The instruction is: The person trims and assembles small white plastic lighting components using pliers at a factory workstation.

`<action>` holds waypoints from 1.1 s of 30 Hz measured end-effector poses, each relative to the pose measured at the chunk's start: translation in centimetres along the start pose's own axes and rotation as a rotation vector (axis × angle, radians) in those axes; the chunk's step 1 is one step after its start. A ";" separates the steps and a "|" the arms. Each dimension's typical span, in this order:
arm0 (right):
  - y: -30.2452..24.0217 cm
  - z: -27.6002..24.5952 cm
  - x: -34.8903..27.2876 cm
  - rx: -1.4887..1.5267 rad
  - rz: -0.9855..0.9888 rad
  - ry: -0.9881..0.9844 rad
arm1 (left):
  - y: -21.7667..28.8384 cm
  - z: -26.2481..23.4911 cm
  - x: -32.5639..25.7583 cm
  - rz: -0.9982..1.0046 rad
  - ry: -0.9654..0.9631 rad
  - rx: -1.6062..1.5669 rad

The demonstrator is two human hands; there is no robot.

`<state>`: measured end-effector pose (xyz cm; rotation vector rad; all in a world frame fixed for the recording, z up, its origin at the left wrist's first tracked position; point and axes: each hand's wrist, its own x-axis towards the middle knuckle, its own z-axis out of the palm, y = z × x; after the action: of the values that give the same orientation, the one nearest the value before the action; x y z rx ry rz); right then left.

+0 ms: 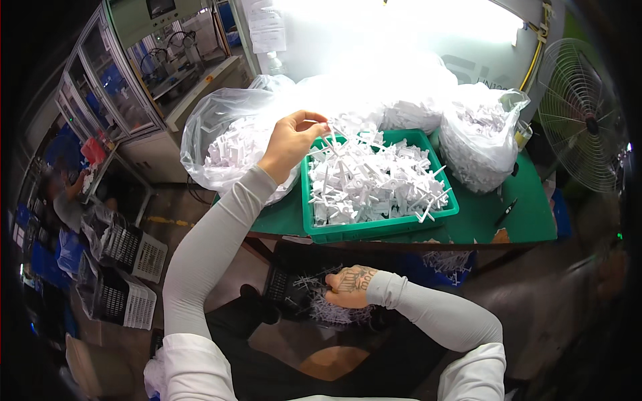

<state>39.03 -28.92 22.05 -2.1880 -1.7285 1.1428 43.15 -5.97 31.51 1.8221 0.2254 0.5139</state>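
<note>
My left hand (293, 142) is raised over the back left corner of a green tray (381, 231). Its thumb and fingertips pinch a small white plastic piece, whose outline merges with the pile behind it. The tray is heaped with small white plastic parts (374, 177), some with thin prongs sticking up. Lower down, below the table's front edge, my right hand (351, 286) is closed, back of the hand upward. Thin white plastic sticks (331, 311) lie in a dark container just beneath it. What the right fingers hold, if anything, is hidden.
Clear bags of white parts stand left (231, 144) and right (478, 137) of the tray on the green table (528, 214). A black pen-like tool (506, 211) lies at right. A fan (588, 120) stands beyond. Crates (127, 301) and another person (67, 200) are at left.
</note>
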 end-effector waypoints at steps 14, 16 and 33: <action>1.0 0.5 -0.1 0.010 -0.107 0.092 | 2.0 0.0 0.9 0.155 -0.096 -0.010; 0.9 0.6 -0.4 0.041 -0.162 0.185 | 2.7 -0.2 0.0 0.113 -0.045 -0.081; -2.2 -3.2 -2.8 1.304 -0.436 0.823 | 3.1 -1.4 -11.7 0.080 0.106 -0.133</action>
<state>39.15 -29.54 26.78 -1.0794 -0.6446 0.6946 31.80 -10.43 32.04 1.6809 0.1864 0.6679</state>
